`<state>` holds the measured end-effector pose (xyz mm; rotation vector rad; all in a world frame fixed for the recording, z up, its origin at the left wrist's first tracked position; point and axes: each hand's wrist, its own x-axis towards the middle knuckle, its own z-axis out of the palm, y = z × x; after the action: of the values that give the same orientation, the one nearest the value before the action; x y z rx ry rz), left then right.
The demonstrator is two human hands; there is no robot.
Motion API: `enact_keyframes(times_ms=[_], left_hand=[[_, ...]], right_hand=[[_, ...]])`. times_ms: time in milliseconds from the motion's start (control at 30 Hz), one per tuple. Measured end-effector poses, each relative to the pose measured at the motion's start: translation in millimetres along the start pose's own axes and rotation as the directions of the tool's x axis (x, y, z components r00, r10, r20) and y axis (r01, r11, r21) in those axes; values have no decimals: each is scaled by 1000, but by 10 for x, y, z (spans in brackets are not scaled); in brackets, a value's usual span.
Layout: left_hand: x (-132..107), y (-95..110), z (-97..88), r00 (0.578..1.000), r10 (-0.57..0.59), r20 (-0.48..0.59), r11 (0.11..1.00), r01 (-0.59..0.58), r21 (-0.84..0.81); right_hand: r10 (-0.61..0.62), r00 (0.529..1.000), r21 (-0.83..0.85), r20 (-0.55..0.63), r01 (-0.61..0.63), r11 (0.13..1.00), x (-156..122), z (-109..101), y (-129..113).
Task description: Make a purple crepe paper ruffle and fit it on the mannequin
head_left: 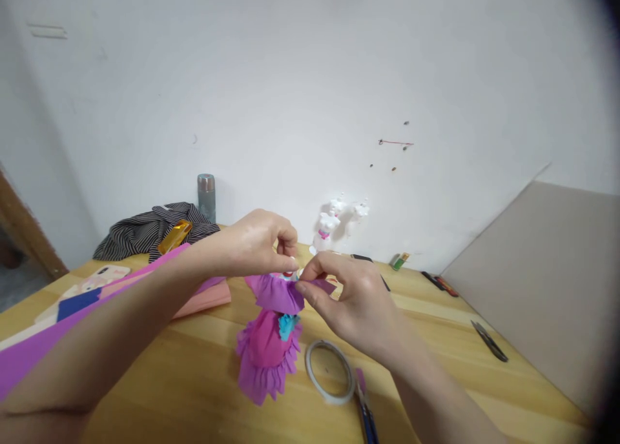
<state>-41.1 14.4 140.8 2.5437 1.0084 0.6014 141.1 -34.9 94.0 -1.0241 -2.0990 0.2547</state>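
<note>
A small figure wears a crepe-paper dress (272,344), bright pink with purple ruffles and a blue paper flower (289,325) at the front. Around its upper part lies a gathered purple crepe-paper strip (279,293). My right hand (349,295) pinches this strip between thumb and fingertips at its right side. My left hand (259,242) is closed just above, thumb and fingers together beside the figure's white top; what they pinch is hidden. In front of my right hand a roll of white tape (309,360) lies flat, touching scissors (365,415) with dark blue handles.
Pink and purple paper sheets (206,297) lie under my left forearm, near a phone (109,274). Behind stand a striped cloth (140,232), a grey flask (206,199) and several white figures (328,224). Right on the table (436,341) are pliers-like cutters (489,341) and a small green item (400,261).
</note>
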Motion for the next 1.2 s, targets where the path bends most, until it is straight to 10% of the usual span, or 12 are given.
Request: enact_keyframes(times_ms=[633, 1200], left_hand=[[-32, -47, 14, 999, -20, 30, 995, 23, -94], [-101, -132, -4, 995, 91, 46, 966, -76, -249]], right_hand=[[239, 946, 629, 221, -325, 707, 102, 47, -77], [103, 969, 852, 225, -247, 461, 15, 162, 61]])
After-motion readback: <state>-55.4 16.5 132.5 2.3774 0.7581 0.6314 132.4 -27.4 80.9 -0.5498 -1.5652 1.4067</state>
